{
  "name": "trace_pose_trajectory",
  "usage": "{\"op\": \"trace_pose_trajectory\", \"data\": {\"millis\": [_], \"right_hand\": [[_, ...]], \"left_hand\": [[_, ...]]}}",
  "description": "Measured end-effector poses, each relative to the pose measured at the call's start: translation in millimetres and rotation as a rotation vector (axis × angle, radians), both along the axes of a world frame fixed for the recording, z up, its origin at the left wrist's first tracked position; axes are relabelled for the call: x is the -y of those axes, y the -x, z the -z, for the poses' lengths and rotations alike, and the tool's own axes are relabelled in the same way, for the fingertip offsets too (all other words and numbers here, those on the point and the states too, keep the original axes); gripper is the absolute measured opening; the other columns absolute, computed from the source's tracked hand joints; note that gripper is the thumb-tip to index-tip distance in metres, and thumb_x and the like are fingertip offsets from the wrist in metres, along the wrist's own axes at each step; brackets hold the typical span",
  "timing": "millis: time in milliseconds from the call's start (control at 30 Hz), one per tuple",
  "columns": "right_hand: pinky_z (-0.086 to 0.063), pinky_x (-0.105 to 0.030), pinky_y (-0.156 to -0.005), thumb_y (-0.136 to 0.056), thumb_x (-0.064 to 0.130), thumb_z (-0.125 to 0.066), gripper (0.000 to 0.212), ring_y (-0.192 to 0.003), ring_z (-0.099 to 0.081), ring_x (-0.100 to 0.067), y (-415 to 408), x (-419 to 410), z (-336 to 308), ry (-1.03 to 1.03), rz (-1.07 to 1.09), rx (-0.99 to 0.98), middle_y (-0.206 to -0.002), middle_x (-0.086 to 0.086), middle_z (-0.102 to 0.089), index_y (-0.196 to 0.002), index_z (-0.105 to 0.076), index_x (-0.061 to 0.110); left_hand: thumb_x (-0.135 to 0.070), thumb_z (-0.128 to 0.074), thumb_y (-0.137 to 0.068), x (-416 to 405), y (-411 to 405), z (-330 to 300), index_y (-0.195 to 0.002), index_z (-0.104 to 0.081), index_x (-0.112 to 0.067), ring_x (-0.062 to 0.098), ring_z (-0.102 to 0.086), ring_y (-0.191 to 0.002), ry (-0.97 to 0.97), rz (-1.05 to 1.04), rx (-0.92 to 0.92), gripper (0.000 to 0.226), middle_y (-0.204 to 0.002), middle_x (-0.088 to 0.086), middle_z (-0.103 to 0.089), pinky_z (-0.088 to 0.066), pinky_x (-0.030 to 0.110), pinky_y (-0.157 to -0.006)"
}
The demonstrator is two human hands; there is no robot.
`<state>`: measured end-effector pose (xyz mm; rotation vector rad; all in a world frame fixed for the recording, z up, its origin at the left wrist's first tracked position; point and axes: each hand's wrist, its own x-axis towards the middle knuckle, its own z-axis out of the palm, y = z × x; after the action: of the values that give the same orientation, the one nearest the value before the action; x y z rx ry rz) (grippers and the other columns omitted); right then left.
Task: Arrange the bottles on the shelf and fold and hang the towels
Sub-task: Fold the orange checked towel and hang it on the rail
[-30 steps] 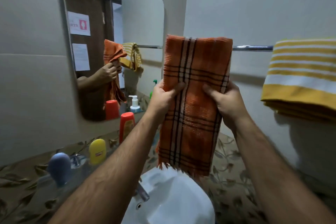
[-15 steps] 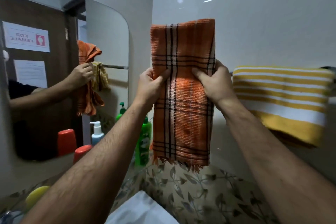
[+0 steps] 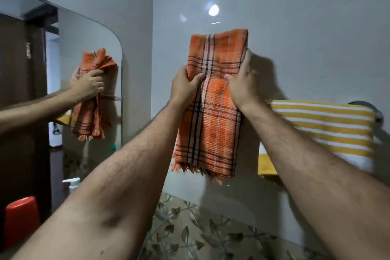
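A folded orange plaid towel [image 3: 213,124] with a fringed lower edge is held upright in front of the grey wall. My left hand [image 3: 184,87] grips its left edge, thumb across the front. My right hand [image 3: 242,84] grips its right edge at about the same height. The towel's top rises above both hands. A yellow and white striped towel [image 3: 329,131] hangs over the towel rail to the right; the rail's end bracket [image 3: 377,112] shows at the far right. The rail behind the orange towel is hidden.
A mirror [image 3: 63,82] on the left wall reflects my hands and the orange towel. In its reflection stand a white pump bottle [image 3: 72,183] and a red bottle [image 3: 21,217]. Leaf-patterned tiles [image 3: 200,238] run along the wall below.
Both hands have lifted the orange towel higher, above the level of the rail. The view has tilted up, so the sink and the shelf bottles have dropped out of sight.
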<state>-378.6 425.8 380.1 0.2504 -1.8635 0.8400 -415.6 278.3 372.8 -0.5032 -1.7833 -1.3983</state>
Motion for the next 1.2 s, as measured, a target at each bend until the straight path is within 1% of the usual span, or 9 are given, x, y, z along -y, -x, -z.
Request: {"op": "trace_pose_trajectory", "data": {"millis": [133,300,400,467,633,800,933,1067,1200], "right_hand": [[-0.050,-0.043,-0.086,-0.094,0.019,-0.064,0.092,-0.114,-0.058,-0.038,14,-2,9,-0.170,0.263,0.030,-0.149,-0.024,-0.036,-0.157,0.002,0.020],[-0.047,-0.041,-0.085,-0.075,0.007,-0.074,0.052,-0.114,-0.047,-0.031,23,1,14,-0.277,0.602,-0.194,-0.122,-0.015,-0.046,-0.120,-0.049,0.016],[-0.042,-0.041,-0.080,-0.077,0.004,-0.067,0.021,-0.108,-0.048,-0.032,22,5,15,-0.371,0.651,-0.287,-0.112,-0.013,-0.052,-0.095,-0.064,0.015],[-0.042,-0.043,-0.082,-0.084,0.004,-0.060,0.016,-0.104,-0.050,-0.032,21,8,15,-0.458,0.638,-0.238,-0.108,-0.011,-0.057,-0.090,-0.070,0.015],[-0.049,-0.039,-0.081,-0.095,0.011,-0.048,0.025,-0.094,-0.061,-0.029,19,8,9,-0.538,0.524,0.033,-0.099,-0.006,-0.069,-0.096,-0.072,0.015],[-0.043,-0.039,-0.081,-0.102,0.056,-0.028,0.062,-0.105,-0.061,-0.035,12,9,14,-0.590,0.419,0.249,-0.108,-0.014,-0.070,-0.100,-0.071,0.011],[-0.042,-0.038,-0.088,-0.087,0.080,-0.013,0.088,-0.113,-0.059,-0.031,17,5,11,-0.628,0.312,0.429,-0.118,-0.010,-0.068,-0.105,-0.072,0.017],[-0.042,-0.030,-0.083,-0.062,0.096,-0.041,0.093,-0.107,-0.062,-0.025,20,1,-2,-0.586,0.190,0.702,-0.109,0.000,-0.066,-0.112,-0.068,0.023],[-0.055,-0.040,-0.094,-0.041,0.089,-0.068,0.097,-0.094,-0.072,-0.023,17,-5,-14,-0.471,-0.061,1.014,-0.104,-0.004,-0.075,-0.108,-0.071,0.019]], "left_hand": [[-0.031,-0.067,-0.090,-6,20,5,-0.120,-0.057,-0.012,0.012,-0.061,-0.098,0.104,-0.071,0.014,0.037,-0.114,0.002,-0.068,-0.045,0.022,-0.083],[-0.039,-0.080,-0.075,-6,31,8,-0.132,-0.044,-0.019,0.021,-0.061,-0.101,0.168,-0.277,-0.018,0.070,-0.111,0.005,-0.064,-0.046,0.032,-0.082],[-0.042,-0.083,-0.070,-6,28,7,-0.122,-0.044,-0.019,0.027,-0.057,-0.099,0.282,-0.562,-0.123,0.069,-0.112,0.007,-0.055,-0.043,0.038,-0.077],[-0.035,-0.080,-0.074,-6,27,7,-0.115,-0.046,-0.016,0.029,-0.060,-0.089,0.332,-0.563,-0.180,0.056,-0.105,0.007,-0.060,-0.040,0.037,-0.068],[-0.036,-0.065,-0.088,3,28,11,-0.097,-0.066,-0.014,0.026,-0.061,-0.084,0.522,-0.560,-0.280,0.024,-0.094,0.005,-0.067,-0.047,0.036,-0.069],[-0.050,-0.026,-0.103,18,30,19,-0.084,-0.068,-0.011,0.037,-0.062,-0.097,0.720,-0.506,-0.041,0.060,-0.098,0.017,-0.070,-0.042,0.037,-0.074],[-0.050,-0.015,-0.103,26,28,21,-0.116,-0.067,-0.012,0.035,-0.055,-0.118,0.789,-0.305,0.131,0.066,-0.125,0.018,-0.063,-0.040,0.042,-0.102],[-0.051,-0.012,-0.103,25,31,14,-0.131,-0.058,-0.021,0.031,-0.048,-0.127,0.846,-0.262,0.230,0.062,-0.140,0.013,-0.055,-0.032,0.043,-0.109],[-0.055,-0.018,-0.101,27,41,12,-0.131,-0.059,-0.015,0.030,-0.046,-0.129,0.705,-0.116,0.297,0.065,-0.141,0.015,-0.053,-0.029,0.038,-0.109]]}}
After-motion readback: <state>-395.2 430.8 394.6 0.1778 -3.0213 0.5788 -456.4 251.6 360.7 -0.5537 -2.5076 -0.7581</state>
